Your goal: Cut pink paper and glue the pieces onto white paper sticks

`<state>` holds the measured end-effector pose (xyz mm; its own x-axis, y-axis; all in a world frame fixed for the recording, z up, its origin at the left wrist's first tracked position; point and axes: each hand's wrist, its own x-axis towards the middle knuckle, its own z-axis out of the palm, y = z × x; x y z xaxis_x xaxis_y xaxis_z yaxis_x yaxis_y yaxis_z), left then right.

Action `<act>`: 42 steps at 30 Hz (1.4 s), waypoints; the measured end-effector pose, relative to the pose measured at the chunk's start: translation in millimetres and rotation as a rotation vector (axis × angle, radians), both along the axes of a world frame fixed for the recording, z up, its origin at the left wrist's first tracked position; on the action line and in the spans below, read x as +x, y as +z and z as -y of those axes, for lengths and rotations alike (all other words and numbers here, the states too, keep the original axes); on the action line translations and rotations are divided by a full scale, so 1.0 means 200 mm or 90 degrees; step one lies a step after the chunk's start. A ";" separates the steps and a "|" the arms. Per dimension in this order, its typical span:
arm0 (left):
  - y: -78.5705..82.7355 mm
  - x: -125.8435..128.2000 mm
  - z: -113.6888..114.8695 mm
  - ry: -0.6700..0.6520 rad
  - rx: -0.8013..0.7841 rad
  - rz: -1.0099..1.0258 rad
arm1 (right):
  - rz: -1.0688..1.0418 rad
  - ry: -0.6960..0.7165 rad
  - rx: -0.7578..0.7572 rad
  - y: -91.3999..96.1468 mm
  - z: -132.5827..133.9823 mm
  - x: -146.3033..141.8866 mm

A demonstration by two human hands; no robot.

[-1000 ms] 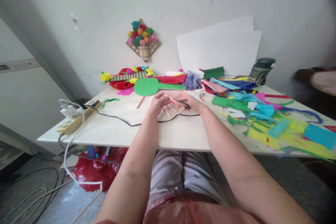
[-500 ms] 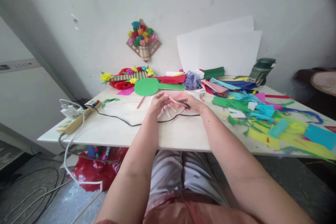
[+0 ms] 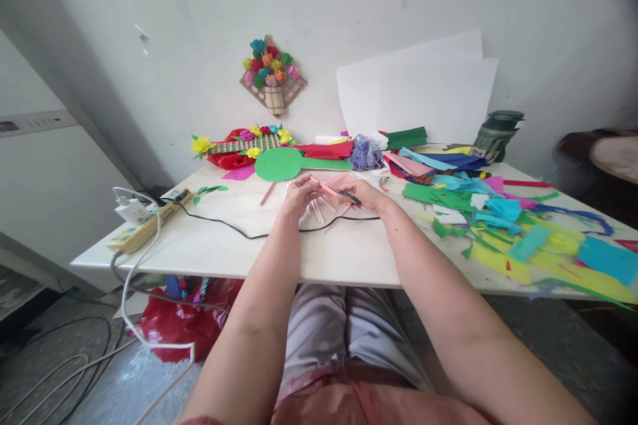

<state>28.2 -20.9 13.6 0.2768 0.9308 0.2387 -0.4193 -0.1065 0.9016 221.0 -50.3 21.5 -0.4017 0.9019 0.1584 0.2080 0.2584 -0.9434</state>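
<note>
Over the middle of the white table, my left hand (image 3: 300, 194) is closed on the left end of a folded piece of pink paper (image 3: 329, 191). My right hand (image 3: 371, 196) is closed round the dark handles of a pair of scissors (image 3: 351, 198). The blades lie along the pink paper and point left towards my left fingers. My fingers hide part of the handles and of the paper. Thin white strips (image 3: 318, 210) lie beneath my hands. A green round piece with a long stem (image 3: 278, 165) rests just behind my left hand.
A black cable (image 3: 229, 226) crosses the table from a power strip (image 3: 144, 226) on the left. Coloured paper scraps (image 3: 528, 239) spread over the right side. Purple yarn (image 3: 366, 153), a flower-decorated piece (image 3: 246, 144) and a dark bottle (image 3: 497, 135) stand or lie along the back.
The scissor blades look slightly shifted against the pink paper, perhaps a little more closed. Both hands stay in nearly the same place, and nothing else has visibly moved.
</note>
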 end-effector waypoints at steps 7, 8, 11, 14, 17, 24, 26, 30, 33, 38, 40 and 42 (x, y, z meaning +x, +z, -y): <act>0.01 0.00 0.02 -0.017 -0.005 -0.002 | -0.028 -0.006 -0.039 0.03 0.03 0.00; 0.02 0.00 0.03 -0.020 -0.010 0.000 | -0.023 -0.006 -0.041 0.03 0.03 0.00; 0.03 0.01 0.04 -0.029 -0.020 0.000 | -0.018 0.004 -0.041 0.02 0.01 0.00; 0.03 0.01 0.04 -0.038 -0.015 -0.001 | -0.018 0.021 -0.035 0.01 0.00 0.01; 0.02 0.01 0.03 -0.047 -0.007 0.003 | -0.007 0.035 -0.028 0.01 0.00 0.01; 0.02 0.01 0.04 -0.041 -0.031 0.000 | -0.016 0.013 0.010 0.03 0.03 0.00; 0.02 0.01 0.05 -0.031 -0.040 -0.001 | -0.010 0.004 0.015 0.03 0.04 -0.01; 0.02 0.00 0.05 -0.027 -0.047 0.008 | 0.000 -0.017 0.017 0.05 0.06 -0.02; 0.02 0.00 0.05 -0.034 -0.052 0.011 | 0.011 -0.021 0.014 0.06 0.08 -0.02; 0.02 0.01 0.05 -0.041 -0.058 -0.001 | 0.033 -0.020 0.020 0.06 0.08 -0.02; 0.02 0.01 0.05 -0.041 -0.061 -0.006 | 0.039 -0.026 0.016 0.07 0.08 -0.02; 0.02 0.01 0.04 -0.039 -0.062 -0.007 | 0.045 -0.033 0.014 0.07 0.08 -0.03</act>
